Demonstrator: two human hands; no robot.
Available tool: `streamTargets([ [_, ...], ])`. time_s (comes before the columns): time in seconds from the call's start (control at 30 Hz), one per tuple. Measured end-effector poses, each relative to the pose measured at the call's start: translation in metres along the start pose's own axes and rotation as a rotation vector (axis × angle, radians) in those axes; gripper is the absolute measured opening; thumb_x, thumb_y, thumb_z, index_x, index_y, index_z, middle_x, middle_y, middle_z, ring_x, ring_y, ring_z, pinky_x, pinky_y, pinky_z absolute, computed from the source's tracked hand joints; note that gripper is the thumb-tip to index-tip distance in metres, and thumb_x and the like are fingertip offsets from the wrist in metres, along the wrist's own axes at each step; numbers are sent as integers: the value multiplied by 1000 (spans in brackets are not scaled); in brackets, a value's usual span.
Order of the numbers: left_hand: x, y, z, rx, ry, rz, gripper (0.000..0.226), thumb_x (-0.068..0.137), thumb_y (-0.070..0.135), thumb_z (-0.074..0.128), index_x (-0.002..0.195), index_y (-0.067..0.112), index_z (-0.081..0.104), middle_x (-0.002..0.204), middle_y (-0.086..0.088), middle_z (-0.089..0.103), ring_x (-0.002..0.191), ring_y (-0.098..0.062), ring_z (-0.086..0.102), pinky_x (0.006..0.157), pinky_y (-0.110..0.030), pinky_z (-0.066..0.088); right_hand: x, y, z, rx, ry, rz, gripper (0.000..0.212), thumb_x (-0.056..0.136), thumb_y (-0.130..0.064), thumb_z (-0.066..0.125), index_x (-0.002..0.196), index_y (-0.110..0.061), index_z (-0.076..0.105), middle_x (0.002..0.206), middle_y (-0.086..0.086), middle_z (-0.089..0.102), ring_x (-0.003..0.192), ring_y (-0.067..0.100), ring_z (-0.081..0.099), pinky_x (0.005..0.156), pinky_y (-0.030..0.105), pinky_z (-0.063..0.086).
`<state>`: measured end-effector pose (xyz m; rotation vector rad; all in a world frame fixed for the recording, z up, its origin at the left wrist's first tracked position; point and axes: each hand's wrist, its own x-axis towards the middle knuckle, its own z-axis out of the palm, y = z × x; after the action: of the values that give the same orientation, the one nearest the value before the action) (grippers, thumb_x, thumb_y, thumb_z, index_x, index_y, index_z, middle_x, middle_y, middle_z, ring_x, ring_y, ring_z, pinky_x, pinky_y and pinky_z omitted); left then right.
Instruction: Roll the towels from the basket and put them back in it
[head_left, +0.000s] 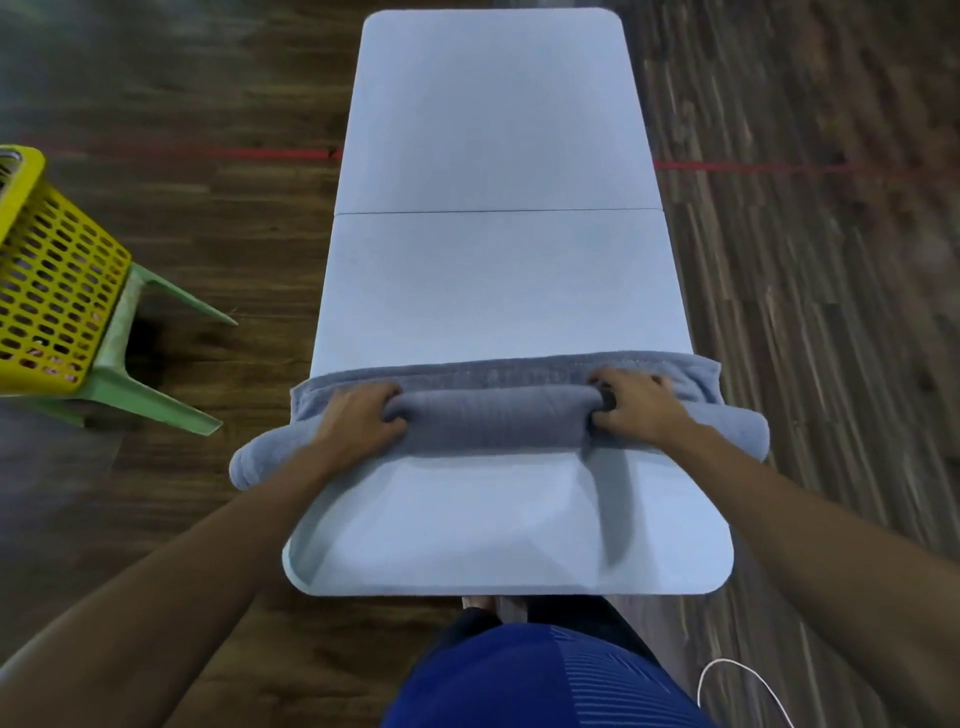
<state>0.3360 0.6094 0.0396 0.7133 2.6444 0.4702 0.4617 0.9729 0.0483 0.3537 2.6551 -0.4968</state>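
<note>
The towel (493, 415) is lying across the tabletop (493, 130), near the person's end. Most of it is rolled up into a fat log, and a short flat strip on the far side is not rolled yet. The log is pointing left to right, and both its ends are sticking out past the sides of the tabletop. The left hand (358, 421) is holding the log on its left part, with fingers curled over the top. The right hand (639, 405) is doing the same on the right part. Each grip is closed on the towel. I think the hands are sitting apart like this so the roll is coming out even and tight, not crooked, as it is being pushed away. The basket (57, 280) is sitting on a stool (135, 395) to the left, well apart from the tabletop, ready for the finished roll.
</note>
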Motion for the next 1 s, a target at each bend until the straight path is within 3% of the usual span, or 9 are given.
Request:
streamTargets([
  [0.1,2,-8,14,61,221,43,49,88,48,43,115,13,63,111,-12,67,102,-32,61,93,-45,46,4,2,10,-44,303,26,49,84,-59,53,123,-29,55,128,-1,58,122,23,49,105,44,26],
  [0.2,-3,-13,30,292,73,160,65,81,49,66,134,13,52,129,-12,59,117,-33,54,105,-51,37,-1,6,19,-131,118,-39,75,76,-69,59,140,-34,39,145,-5,43,135,21,36,113,46,13],
  [0.27,-7,-17,37,351,19,147,72,76,37,73,138,13,47,132,-13,56,119,-37,53,104,-53,37,-2,9,25,-206,81,-53,80,75,-58,65,144,-34,33,148,-4,39,137,21,33,114,48,12],
  [0.37,3,-7,23,191,31,112,56,74,36,60,125,14,59,116,-15,67,102,-37,62,93,-48,47,12,9,11,-114,78,-83,64,69,-46,55,132,-33,49,131,0,58,122,25,50,106,46,31],
  [0.47,28,-2,-9,24,-152,-41,53,67,51,47,112,26,57,100,-10,71,90,-35,64,82,-42,50,38,8,-27,1,-170,-33,62,62,-52,51,121,-31,52,109,1,66,99,27,59,90,40,40],
  [0.6,59,-19,-22,63,-23,-61,53,85,55,50,127,23,52,116,-10,66,105,-33,59,91,-44,46,68,18,-43,-34,11,6,66,79,-63,60,134,-31,44,129,0,56,120,25,50,102,46,30],
  [0.73,59,-49,-15,186,-94,74,79,82,74,49,143,24,38,137,-7,54,120,-28,53,103,-45,41,71,31,-35,-168,-61,-146,92,69,-77,60,145,-36,28,143,-4,45,128,23,44,110,47,27],
  [0.87,40,-69,-12,290,-75,39,81,80,70,45,141,16,39,125,-15,58,104,-34,57,90,-51,47,67,46,-26,-205,14,-138,71,77,-64,57,138,-37,34,122,-1,56,108,27,53,90,44,41],
  [1.0,49,-17,-3,-19,50,-256,44,86,48,60,116,17,47,110,-15,62,96,-40,58,78,-45,46,69,20,-25,204,42,131,49,80,-56,59,117,-27,46,105,0,58,94,29,55,77,40,44],
])
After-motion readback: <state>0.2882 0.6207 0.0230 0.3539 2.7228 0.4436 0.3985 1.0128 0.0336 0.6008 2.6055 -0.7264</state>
